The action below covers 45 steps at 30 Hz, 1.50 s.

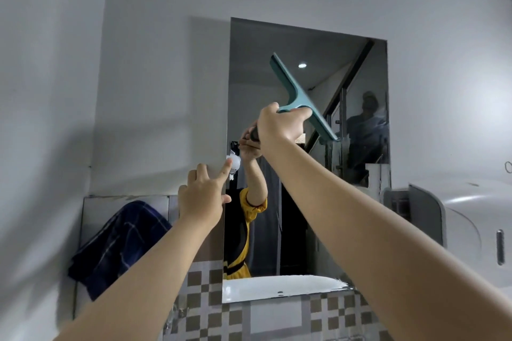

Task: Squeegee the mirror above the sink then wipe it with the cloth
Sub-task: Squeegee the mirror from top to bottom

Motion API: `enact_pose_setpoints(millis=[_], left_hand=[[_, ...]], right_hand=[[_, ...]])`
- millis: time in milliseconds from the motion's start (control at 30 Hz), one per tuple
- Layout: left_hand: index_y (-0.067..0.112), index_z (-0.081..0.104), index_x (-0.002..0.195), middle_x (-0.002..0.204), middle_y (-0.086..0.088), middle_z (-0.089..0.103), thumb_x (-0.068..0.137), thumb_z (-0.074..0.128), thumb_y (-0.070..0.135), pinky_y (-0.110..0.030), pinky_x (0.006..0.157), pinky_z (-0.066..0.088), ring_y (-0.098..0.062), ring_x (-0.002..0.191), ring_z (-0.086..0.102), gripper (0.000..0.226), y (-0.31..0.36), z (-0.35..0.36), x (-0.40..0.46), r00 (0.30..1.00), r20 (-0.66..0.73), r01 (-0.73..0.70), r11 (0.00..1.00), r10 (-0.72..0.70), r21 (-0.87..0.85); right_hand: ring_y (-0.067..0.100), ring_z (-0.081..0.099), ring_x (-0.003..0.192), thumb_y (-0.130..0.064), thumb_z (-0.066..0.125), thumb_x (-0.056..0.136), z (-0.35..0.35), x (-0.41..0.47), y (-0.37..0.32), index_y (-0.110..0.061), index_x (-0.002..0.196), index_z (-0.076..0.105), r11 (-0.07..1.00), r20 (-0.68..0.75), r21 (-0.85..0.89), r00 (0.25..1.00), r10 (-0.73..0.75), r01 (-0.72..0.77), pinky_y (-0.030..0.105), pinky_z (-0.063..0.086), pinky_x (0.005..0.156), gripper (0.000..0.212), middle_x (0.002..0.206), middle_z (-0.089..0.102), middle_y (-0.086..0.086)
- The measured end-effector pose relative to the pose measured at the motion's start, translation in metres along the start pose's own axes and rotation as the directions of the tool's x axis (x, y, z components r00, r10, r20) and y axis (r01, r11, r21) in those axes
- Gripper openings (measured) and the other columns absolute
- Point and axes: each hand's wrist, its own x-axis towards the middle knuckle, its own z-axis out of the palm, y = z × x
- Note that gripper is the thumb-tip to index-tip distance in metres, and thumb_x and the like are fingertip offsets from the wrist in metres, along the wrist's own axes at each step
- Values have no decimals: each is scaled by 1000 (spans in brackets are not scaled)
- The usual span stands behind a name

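The right hand (279, 124) is raised in front of the mirror (277, 44) and is closed around the handle of a teal squeegee (302, 97). The long blade of the squeegee stands tilted, going from the upper left down to the lower right across the middle of the glass; whether its edge touches the mirror or is only just in front of it, I cannot tell. The left hand (203, 194) is open and holds nothing, with the fingers spread, and its index finger points up to the left edge of the mirror, near a small white round fitting (235, 162) at that edge. The mirror is a tall rectangle on a pale grey wall (166, 63). In the glass one sees the reflection of the raised arm with a yellow and black sleeve, a round ceiling light, a staircase rail and, lower, the white rim of the sink. A dark blue checked cloth (119, 246) hangs to the left of the mirror, below the left hand, against a shiny metal panel (94, 210). Under the mirror the wall has brown and grey checked tiles (205, 288). To the right of the mirror a white dispenser (454, 224) is fixed on the wall.
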Motion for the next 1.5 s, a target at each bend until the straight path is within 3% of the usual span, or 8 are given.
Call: enact_pose_setpoints(millis=[333,400,533,667,833,1167,1333,1500], left_hand=[[40,13,144,122,-16,44,84,60,39,-40,76,48,-30,107,46,76,-2,3,-1,999,-39,-18,1000,18,-8],[37,19,143,123,-17,45,83,61,38,-42,76,49,-32,109,47,73,-3,3,-3,999,-34,-28,999,27,-15],[23,48,132,106,-23,59,71,76,34,-43,58,54,-37,91,59,67,-10,7,-11,992,-90,-90,996,88,-25],[24,46,133,104,-21,59,68,77,38,-43,59,56,-36,90,60,74,-17,15,-23,991,-55,-126,992,124,-30],[23,44,135,105,-21,59,59,79,47,-44,65,55,-36,91,61,87,-19,20,-28,989,-17,-145,989,145,1],[22,41,137,110,-21,60,49,80,54,-45,69,55,-36,97,61,100,-18,21,-37,988,20,-152,986,151,73],[23,41,137,109,-23,59,50,82,49,-46,68,55,-37,96,60,100,-10,18,-41,994,41,-104,990,101,93],[21,46,134,108,-25,58,47,87,42,-45,64,54,-39,95,60,99,2,13,-43,997,62,-54,987,45,150]], right_hand=[[10,52,58,-16,51,94,18,-32,6,-9,110,36,1000,46,11,999,-18,18,21,41,46,23,73,51,1],[10,51,56,-15,50,94,15,-37,9,-8,107,35,998,72,-27,996,-60,62,23,42,47,21,70,50,-1],[6,48,57,-16,51,95,5,-46,24,-9,102,36,963,193,-167,965,-179,212,21,37,47,19,72,47,-6],[9,51,60,-20,54,93,-9,-44,38,-9,108,40,898,258,-282,929,-267,336,23,39,49,23,85,54,1],[1,49,54,-22,57,92,-38,-31,48,-12,104,47,788,349,-380,864,-362,484,13,37,44,19,72,51,-11],[10,46,50,-37,61,90,-112,17,57,-23,121,59,448,506,-592,741,-441,670,25,40,52,33,59,46,-16],[1,39,45,-40,61,90,-138,46,45,-26,122,62,271,613,-581,631,-475,768,21,33,47,34,53,48,-11],[-3,36,47,-36,63,89,-163,73,25,-24,121,64,137,721,-516,515,-463,846,17,30,48,34,55,33,-25]])
